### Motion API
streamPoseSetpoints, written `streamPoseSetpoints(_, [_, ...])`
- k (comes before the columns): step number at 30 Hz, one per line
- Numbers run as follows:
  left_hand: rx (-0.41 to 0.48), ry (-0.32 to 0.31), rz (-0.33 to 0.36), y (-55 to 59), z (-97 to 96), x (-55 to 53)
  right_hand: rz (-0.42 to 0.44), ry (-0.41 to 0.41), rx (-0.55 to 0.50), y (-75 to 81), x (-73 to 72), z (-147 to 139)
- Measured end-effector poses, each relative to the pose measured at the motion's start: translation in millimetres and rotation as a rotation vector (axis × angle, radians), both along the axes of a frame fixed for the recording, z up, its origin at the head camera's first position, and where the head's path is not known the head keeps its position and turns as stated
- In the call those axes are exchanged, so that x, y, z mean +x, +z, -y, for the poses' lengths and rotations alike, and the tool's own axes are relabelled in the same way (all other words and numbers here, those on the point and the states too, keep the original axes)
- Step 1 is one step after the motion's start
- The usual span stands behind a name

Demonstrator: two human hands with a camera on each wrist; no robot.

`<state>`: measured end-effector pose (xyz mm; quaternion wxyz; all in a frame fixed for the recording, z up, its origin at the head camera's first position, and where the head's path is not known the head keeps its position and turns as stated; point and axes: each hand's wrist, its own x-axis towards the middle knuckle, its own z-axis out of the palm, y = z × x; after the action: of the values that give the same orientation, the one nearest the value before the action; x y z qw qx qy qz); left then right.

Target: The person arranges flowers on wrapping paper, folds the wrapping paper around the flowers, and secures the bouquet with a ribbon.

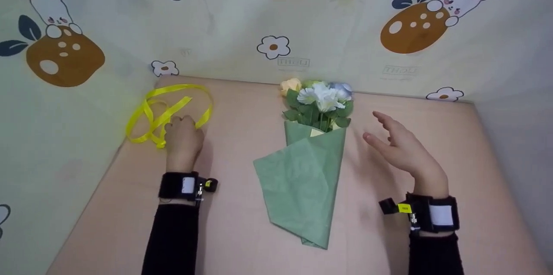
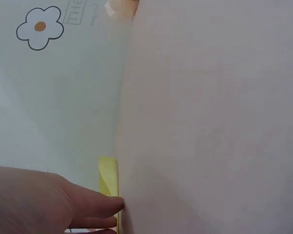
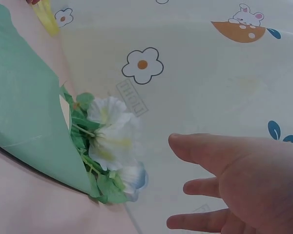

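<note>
A loosely looped yellow ribbon [image 1: 173, 111] lies on the left part of the table. My left hand [image 1: 183, 141] is down at it with curled fingers, pinching part of the ribbon [image 2: 108, 178] between thumb and fingers close to the table. At the centre lies a bouquet of artificial flowers [image 1: 326, 97], white, peach and blue with green leaves, in green wrapping paper [image 1: 306, 180] folded across the stems. My right hand [image 1: 406, 147] hovers to the right of the bouquet, holding nothing, thumb and fingers spread apart in the right wrist view.
The pink tabletop [image 1: 233, 145] ends at the back against a pale wall covering [image 1: 224, 28] printed with rabbits, flowers and brown fruit. Similar covering rises at the left side. Each wrist wears a black strap [image 1: 432, 214] with a small camera.
</note>
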<state>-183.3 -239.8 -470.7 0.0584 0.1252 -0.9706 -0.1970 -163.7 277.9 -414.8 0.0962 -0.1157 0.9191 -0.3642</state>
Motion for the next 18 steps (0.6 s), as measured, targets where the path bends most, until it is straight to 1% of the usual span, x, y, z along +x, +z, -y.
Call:
streamPoseSetpoints(3, [-0.046, -0.008, -0.04, -3.2, -4.6, -4.5, -0.015, -0.007, 0.003, 0.2, -1.4, -4])
streamPoseSetpoints(4, [-0.046, -0.009, -0.041, -2.4, -4.4, -4.0, -0.019, -0.004, -0.002, -0.1, -1.7, -3])
streamPoseSetpoints(5, [-0.028, -0.013, -0.036, -0.7, -4.4, -4.2, -0.024, 0.0, -0.006, 0.1, -2.1, -3])
streamPoseSetpoints(7, [0.048, -0.037, -0.019, 5.4, -6.6, -5.1, -0.03, 0.0, -0.011, 1.2, -2.3, -2])
streamPoseSetpoints(8, [0.099, -0.055, -0.019, 9.2, -9.3, -5.5, -0.033, -0.002, -0.011, 2.1, -1.8, -2])
streamPoseSetpoints(10, [0.232, -0.097, -0.035, 19.0, -18.4, -5.8, -0.044, -0.004, -0.014, 4.0, -0.4, 0])
streamPoseSetpoints(13, [0.403, -0.195, -0.076, 39.9, -41.4, -1.6, -0.075, 0.012, -0.025, 6.1, 1.9, 7])
streamPoseSetpoints(15, [0.513, -0.28, -0.1, 55.8, -62.5, 5.4, -0.11, 0.039, -0.051, 7.3, 3.9, 15])
streamPoseSetpoints(17, [0.606, -0.395, -0.104, 69.9, -85.3, 14.6, -0.155, 0.083, -0.091, 8.0, 6.1, 25])
streamPoseSetpoints(18, [0.645, -0.46, -0.092, 75.9, -96.5, 19.8, -0.18, 0.111, -0.119, 8.2, 7.3, 31])
